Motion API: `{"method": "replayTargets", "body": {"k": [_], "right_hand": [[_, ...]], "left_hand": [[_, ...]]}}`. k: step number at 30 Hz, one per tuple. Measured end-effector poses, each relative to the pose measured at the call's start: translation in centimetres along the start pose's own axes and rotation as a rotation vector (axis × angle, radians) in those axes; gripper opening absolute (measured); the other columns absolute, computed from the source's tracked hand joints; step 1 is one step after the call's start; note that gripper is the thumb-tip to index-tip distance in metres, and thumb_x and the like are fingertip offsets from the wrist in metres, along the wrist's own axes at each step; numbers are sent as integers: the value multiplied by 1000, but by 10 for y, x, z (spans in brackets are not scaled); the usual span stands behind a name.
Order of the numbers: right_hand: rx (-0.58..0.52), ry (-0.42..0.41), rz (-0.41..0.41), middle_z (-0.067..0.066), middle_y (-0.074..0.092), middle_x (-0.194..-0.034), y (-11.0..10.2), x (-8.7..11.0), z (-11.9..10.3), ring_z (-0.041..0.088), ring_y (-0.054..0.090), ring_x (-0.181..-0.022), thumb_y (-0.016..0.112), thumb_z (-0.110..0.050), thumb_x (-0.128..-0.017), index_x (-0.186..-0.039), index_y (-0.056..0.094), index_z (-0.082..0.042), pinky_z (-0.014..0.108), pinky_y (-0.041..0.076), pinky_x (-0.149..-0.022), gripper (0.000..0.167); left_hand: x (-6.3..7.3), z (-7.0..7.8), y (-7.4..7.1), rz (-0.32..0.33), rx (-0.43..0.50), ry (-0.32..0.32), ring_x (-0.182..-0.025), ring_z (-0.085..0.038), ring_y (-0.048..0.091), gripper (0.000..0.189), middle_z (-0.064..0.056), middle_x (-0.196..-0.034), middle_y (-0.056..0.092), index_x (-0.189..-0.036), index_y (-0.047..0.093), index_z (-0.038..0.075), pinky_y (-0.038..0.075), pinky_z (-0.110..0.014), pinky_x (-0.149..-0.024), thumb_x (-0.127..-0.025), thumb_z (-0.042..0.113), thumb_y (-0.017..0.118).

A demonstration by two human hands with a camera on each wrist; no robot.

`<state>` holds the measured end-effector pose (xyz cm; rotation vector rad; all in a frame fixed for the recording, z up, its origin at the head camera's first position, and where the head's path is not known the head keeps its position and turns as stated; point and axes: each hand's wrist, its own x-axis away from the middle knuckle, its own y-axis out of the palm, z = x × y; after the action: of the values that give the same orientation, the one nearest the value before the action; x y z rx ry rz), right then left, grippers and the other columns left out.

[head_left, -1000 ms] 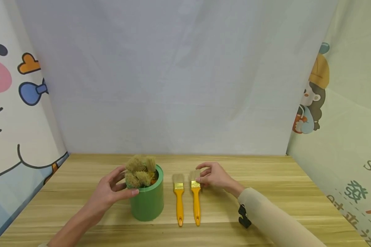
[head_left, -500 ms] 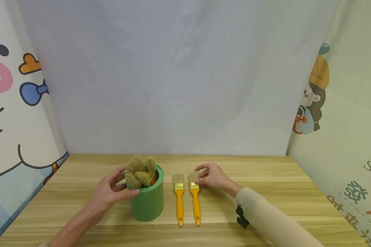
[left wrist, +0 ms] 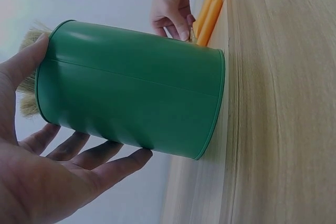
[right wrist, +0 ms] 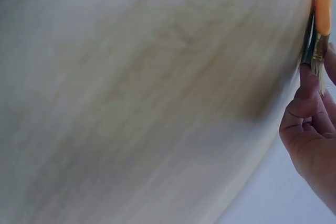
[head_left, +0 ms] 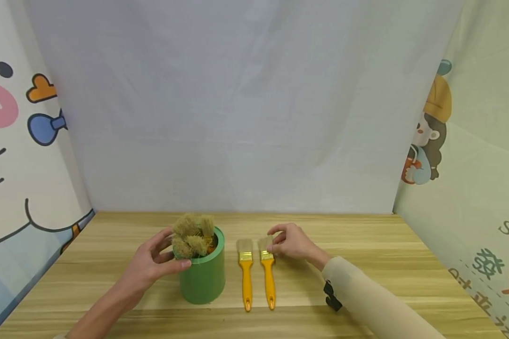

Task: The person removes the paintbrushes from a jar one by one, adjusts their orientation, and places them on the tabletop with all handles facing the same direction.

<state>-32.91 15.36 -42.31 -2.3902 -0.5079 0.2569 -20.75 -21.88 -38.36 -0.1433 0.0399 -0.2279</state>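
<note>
A green cylindrical holder [head_left: 202, 281] stands upright on the table, with several bristle heads [head_left: 192, 238] poking out of its top. My left hand [head_left: 147, 263] holds it from the left, thumb at the rim and fingers spread along the wall [left wrist: 131, 85]. To its right lie two paintbrushes with yellow-orange handles, side by side, bristles pointing away from me: a left paintbrush [head_left: 246, 278] and a right paintbrush [head_left: 269, 278]. My right hand [head_left: 294, 243] pinches the right paintbrush at its bristle end. Only part of that grip shows in the right wrist view, at the edge.
The wooden table [head_left: 356, 240] ends at a pale cloth backdrop [head_left: 237, 117]. Printed cloths hang at left and right, with cartoon figures and lettering. A black clasp [head_left: 332, 295] sits at my right sleeve [head_left: 369, 296].
Between the first frame and the second, my right hand moves the bristle end of the right paintbrush slightly left. It then stays nearly still. My left hand keeps its place on the holder.
</note>
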Motion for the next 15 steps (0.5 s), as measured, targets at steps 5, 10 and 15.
{"method": "replayTargets", "body": {"k": [5, 10, 15], "right_hand": [[23, -6, -6, 6, 76, -92, -1, 0, 0, 16, 70, -81, 86, -8, -89, -123, 71, 2, 33, 58, -72, 39], [44, -26, -12, 6, 76, -93, -2, -2, 1, 16, 70, -81, 86, -10, -89, -123, 71, 3, 34, 58, -72, 39], [64, -28, -10, 5, 75, -92, -2, 0, 0, 15, 69, -81, 87, -11, -89, -122, 72, 2, 34, 58, -73, 38]], "left_hand": [[0, 0, 0, 5, 5, 4, -144, -58, 36, 93, -29, -167, 24, -169, 18, 8, 50, -57, -105, -97, 19, 76], [0, -1, 0, 6, 2, 6, -145, -57, 36, 92, -29, -167, 24, -169, 18, 9, 49, -57, -105, -98, 19, 75], [0, 0, 0, 2, -3, 2, -145, -57, 35, 94, -29, -168, 23, -169, 16, 8, 48, -58, -106, -98, 20, 76]]}}
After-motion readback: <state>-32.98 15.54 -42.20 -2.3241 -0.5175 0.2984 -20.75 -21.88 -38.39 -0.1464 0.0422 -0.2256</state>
